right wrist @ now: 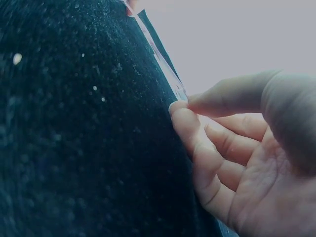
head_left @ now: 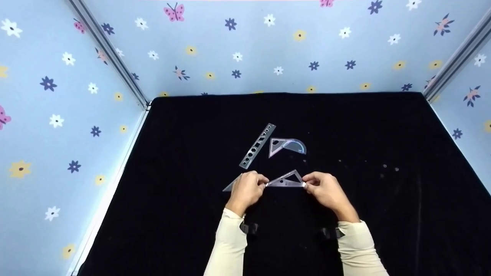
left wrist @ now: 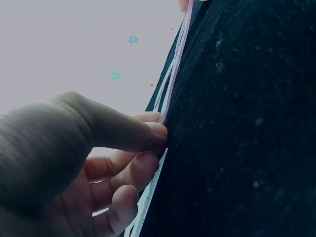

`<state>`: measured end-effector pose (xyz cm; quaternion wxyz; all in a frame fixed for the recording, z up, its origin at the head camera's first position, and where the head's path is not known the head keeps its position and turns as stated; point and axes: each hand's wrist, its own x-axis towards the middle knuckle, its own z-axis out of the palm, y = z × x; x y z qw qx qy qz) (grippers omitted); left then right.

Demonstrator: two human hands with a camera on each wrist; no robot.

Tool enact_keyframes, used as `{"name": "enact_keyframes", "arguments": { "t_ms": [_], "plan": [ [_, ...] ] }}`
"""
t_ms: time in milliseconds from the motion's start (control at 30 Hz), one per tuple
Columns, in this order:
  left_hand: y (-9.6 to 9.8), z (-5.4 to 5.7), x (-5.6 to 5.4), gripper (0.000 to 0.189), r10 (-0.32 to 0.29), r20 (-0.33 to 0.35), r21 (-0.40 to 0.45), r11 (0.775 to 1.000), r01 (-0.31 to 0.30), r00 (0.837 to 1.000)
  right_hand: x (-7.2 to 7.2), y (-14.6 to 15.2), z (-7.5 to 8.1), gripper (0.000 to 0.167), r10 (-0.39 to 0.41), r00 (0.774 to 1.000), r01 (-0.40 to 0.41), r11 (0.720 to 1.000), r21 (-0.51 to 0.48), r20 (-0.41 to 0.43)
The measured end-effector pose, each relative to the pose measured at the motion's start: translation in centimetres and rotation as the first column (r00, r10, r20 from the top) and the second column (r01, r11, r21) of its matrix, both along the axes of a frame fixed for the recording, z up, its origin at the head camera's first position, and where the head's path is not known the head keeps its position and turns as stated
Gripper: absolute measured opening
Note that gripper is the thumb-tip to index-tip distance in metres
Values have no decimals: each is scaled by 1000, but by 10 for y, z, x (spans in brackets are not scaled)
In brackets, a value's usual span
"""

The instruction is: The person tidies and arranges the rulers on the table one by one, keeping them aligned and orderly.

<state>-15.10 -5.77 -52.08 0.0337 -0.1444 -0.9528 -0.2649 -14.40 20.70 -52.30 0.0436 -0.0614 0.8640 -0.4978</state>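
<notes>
A clear plastic set square (head_left: 285,181) with a triangular cutout spans the space between both hands. My left hand (head_left: 247,188) pinches its left corner between thumb and forefinger, while my right hand (head_left: 326,189) pinches the right corner. In the left wrist view the set square (left wrist: 170,84) shows nearly edge-on, running from the left fingertips (left wrist: 157,131) up to the right hand. A second clear triangular piece with a marked scale (left wrist: 148,197) lies below the left fingers; in the head view its pointed end (head_left: 231,185) sticks out left of that hand, the rest hidden.
A clear ruler (head_left: 257,146) with shaped cutouts lies slanted beyond the left hand. Right of it lies a protractor (head_left: 294,146) joined to a triangular part. Black cloth (head_left: 191,145) covers the table, with patterned walls (head_left: 253,46) at the back and sides.
</notes>
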Motion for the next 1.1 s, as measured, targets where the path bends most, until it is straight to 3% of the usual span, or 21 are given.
{"name": "enact_keyframes", "arguments": {
  "t_ms": [1100],
  "plan": [
    [-7, 2, 2, 9, 17, 55, -26, 1000, -16, 998, 1, -5, 0, 12, 3, 1000, 0, 995, 100, -31]
  ]
}}
